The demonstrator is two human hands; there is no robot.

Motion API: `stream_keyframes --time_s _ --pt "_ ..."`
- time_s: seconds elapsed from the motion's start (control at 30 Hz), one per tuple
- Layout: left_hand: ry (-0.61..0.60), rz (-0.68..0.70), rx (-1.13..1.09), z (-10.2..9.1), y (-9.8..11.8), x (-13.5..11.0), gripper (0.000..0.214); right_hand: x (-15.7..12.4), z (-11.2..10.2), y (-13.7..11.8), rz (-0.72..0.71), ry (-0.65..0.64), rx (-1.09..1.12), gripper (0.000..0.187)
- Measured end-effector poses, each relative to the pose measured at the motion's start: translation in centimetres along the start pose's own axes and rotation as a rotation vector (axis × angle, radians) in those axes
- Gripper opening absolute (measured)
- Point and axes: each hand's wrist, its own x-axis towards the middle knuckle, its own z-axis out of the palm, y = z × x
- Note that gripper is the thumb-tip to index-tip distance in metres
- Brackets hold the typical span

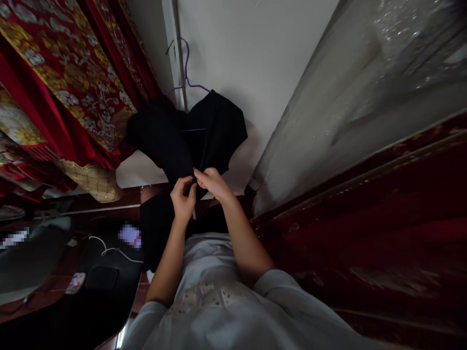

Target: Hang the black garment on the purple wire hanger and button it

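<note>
A black short-sleeved garment [204, 131] hangs on a purple hanger [187, 80] against a white wall. Both my hands are raised to its front, just below the chest. My left hand [182, 197] has its fingers curled and pinched on the dark cloth. My right hand [210, 182] pinches the same spot from the right, thumb and fingers pressed together. The two hands touch each other at the cloth. The lower part of the garment hangs down behind my forearms.
Red and gold patterned fabrics [69, 73] hang at the left. A silvery glittering cloth [365, 97] and a dark red cloth [365, 233] fill the right. Low at the left lie a white cable [109, 250] and small items on a dark surface.
</note>
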Motion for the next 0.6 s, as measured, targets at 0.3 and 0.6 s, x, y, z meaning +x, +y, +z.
stream_keyframes --time_s 0.3,0.6 --pt "0.181 -0.072 -0.051 0.7 0.5 -0.3 0.020 -0.8 -0.9 -0.6 -0.023 -0.218 0.276 0.033" --pt "0.110 -0.039 -0.043 0.6 0.5 -0.6 0.020 -0.6 -0.6 -0.9 -0.251 0.036 0.038 0.016"
